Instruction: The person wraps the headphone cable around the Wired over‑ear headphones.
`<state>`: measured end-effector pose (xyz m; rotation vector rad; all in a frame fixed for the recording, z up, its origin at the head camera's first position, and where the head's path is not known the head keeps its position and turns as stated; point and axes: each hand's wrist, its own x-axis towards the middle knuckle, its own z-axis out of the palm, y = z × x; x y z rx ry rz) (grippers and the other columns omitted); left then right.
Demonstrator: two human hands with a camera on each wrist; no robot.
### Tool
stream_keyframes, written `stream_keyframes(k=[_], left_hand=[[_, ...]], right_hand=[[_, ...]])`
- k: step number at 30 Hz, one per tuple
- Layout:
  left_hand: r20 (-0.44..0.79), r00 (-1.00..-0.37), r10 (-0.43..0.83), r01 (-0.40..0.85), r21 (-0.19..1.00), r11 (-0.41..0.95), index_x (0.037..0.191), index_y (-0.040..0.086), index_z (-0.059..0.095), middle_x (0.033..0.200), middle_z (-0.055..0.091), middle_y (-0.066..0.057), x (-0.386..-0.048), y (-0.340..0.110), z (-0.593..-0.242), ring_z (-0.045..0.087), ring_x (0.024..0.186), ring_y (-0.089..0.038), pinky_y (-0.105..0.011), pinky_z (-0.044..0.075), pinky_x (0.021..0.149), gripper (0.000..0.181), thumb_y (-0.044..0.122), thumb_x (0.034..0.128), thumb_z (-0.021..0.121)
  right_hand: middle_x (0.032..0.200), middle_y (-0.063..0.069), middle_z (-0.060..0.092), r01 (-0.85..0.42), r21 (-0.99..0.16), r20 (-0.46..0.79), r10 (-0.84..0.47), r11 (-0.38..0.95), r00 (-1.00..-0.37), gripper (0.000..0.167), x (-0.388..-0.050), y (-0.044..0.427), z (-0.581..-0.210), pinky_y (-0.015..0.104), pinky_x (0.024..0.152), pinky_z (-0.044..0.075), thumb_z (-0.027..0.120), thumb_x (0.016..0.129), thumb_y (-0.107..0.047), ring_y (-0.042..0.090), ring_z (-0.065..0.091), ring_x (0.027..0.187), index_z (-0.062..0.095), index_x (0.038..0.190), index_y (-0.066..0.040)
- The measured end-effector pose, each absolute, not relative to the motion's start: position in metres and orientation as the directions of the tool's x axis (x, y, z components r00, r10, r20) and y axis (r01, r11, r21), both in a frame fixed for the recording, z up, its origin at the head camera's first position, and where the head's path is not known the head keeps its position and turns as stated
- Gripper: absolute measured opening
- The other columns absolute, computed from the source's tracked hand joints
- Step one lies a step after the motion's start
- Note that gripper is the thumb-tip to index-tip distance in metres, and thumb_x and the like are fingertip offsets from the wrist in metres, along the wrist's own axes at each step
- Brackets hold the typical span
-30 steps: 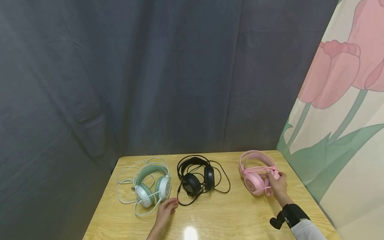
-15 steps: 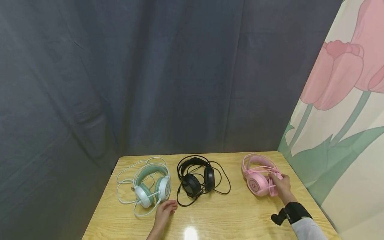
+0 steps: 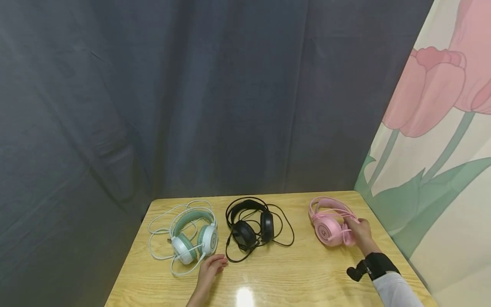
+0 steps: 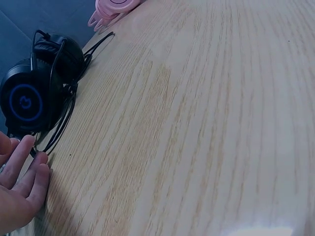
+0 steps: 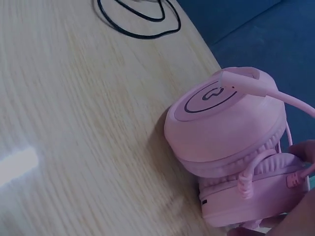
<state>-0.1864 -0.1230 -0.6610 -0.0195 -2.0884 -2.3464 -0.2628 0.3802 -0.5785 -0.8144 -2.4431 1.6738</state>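
Observation:
Pink headphones (image 3: 324,232) stand at the right of the table, their cable bundled across the headband. My right hand (image 3: 360,233) grips their right ear cup; in the right wrist view, fingers (image 5: 301,151) show at that cup, partly cut off by the frame. My left hand (image 3: 212,265) rests low on the table with fingers relaxed and holding nothing, near the loop of cable of the black headphones (image 3: 245,234). Just left of that hand lie white-and-green headphones (image 3: 185,250) with a loose white cable. In the left wrist view, fingertips (image 4: 41,158) sit close to the black cable.
The wooden table (image 3: 291,277) ends at a dark curtain (image 3: 230,106) behind. A wall with painted tulips (image 3: 433,196) borders the right side. Loose cable loops spread around the black and the white-and-green headphones.
The pink headphones have shifted slightly right and turned a little, with my right hand on them. My left hand has barely moved, its fingertips now a bit apart from the black cable.

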Motion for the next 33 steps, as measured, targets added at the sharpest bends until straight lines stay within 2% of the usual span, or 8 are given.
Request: stream_keyframes(k=[4,7,11,15,18,21,28,33], left_hand=[[0.019,-1.0,0.007,0.018,0.993,-0.118,0.111,-0.016,0.062,0.095,0.073,-0.015,-0.188,-0.121,-0.662,0.07,0.085,-0.019,-0.026,0.055,0.073,0.029,0.005,0.0918,0.058],[-0.089,-0.996,-0.006,-0.088,0.993,-0.085,0.114,-0.021,0.057,0.1,0.071,-0.023,-0.19,-0.12,-0.655,0.07,0.088,-0.023,-0.03,0.056,0.076,0.031,0.002,0.0928,0.056],[-0.16,-0.987,0.0,-0.16,0.984,-0.076,0.118,-0.022,0.054,0.103,0.069,-0.025,-0.189,-0.119,-0.646,0.07,0.09,-0.026,-0.032,0.055,0.078,0.033,0.002,0.0944,0.055],[-0.146,-0.989,-0.001,-0.146,0.987,-0.07,0.119,-0.02,0.055,0.104,0.07,-0.022,-0.19,-0.119,-0.652,0.07,0.09,-0.024,-0.031,0.055,0.077,0.036,0.006,0.0953,0.056],[-0.139,-0.99,-0.003,-0.139,0.988,-0.069,0.12,-0.02,0.055,0.105,0.07,-0.022,-0.191,-0.119,-0.652,0.07,0.09,-0.024,-0.03,0.055,0.078,0.036,0.007,0.0953,0.057],[-0.144,-0.99,0.0,-0.144,0.987,-0.07,0.12,-0.02,0.055,0.105,0.07,-0.022,-0.191,-0.12,-0.651,0.07,0.09,-0.023,-0.032,0.055,0.078,0.036,0.007,0.0957,0.057],[-0.152,-0.988,0.01,-0.152,0.986,-0.073,0.119,-0.023,0.053,0.104,0.069,-0.027,-0.184,-0.12,-0.627,0.07,0.089,-0.026,-0.037,0.055,0.078,0.034,0.001,0.0945,0.053],[-0.142,-0.99,0.021,-0.143,0.988,-0.059,0.12,-0.023,0.051,0.104,0.068,-0.028,-0.176,-0.116,-0.61,0.069,0.092,-0.029,-0.037,0.054,0.079,0.034,0.0,0.0951,0.05]], right_hand=[[0.144,0.046,0.017,0.392,-0.852,-0.224,0.434,0.348,-0.873,0.083,-0.263,0.383,-0.573,0.058,0.114,0.021,0.043,0.1,-0.04,0.057,0.02,0.136,0.008,0.145,0.021],[0.143,0.045,0.021,0.398,-0.83,-0.188,0.477,0.391,-0.859,0.076,-0.263,0.381,-0.567,0.061,0.112,0.023,0.034,0.101,-0.04,0.06,0.022,0.133,0.015,0.146,0.018],[0.139,0.042,0.031,0.361,-0.785,-0.008,0.575,0.502,-0.818,0.064,-0.265,0.37,-0.561,0.067,0.104,0.023,0.033,0.102,-0.037,0.063,0.028,0.124,0.03,0.143,0.012],[0.138,0.038,0.036,0.145,-0.72,0.325,0.514,0.678,-0.793,0.05,-0.269,0.341,-0.557,0.066,0.101,0.02,0.045,0.1,-0.023,0.059,0.03,0.123,0.041,0.136,0.011],[0.136,0.037,0.041,-0.089,-0.615,0.544,0.341,0.783,-0.766,0.043,-0.27,0.307,-0.556,0.066,0.102,0.02,0.056,0.094,-0.013,0.057,0.034,0.123,0.049,0.129,0.012],[0.134,0.035,0.046,-0.28,-0.507,0.654,0.153,0.815,-0.74,0.041,-0.27,0.261,-0.56,0.065,0.102,0.023,0.063,0.091,-0.013,0.055,0.039,0.121,0.055,0.124,0.01],[0.134,0.028,0.05,-0.487,-0.367,0.662,-0.146,0.792,-0.735,0.045,-0.268,0.158,-0.574,0.066,0.1,0.032,0.073,0.087,-0.026,0.05,0.047,0.12,0.062,0.121,0.001],[0.143,0.023,0.045,-0.407,-0.416,0.503,-0.167,0.813,-0.848,0.054,-0.261,0.113,-0.582,0.073,0.094,0.034,0.071,0.088,-0.04,0.058,0.037,0.125,0.06,0.128,-0.006]])
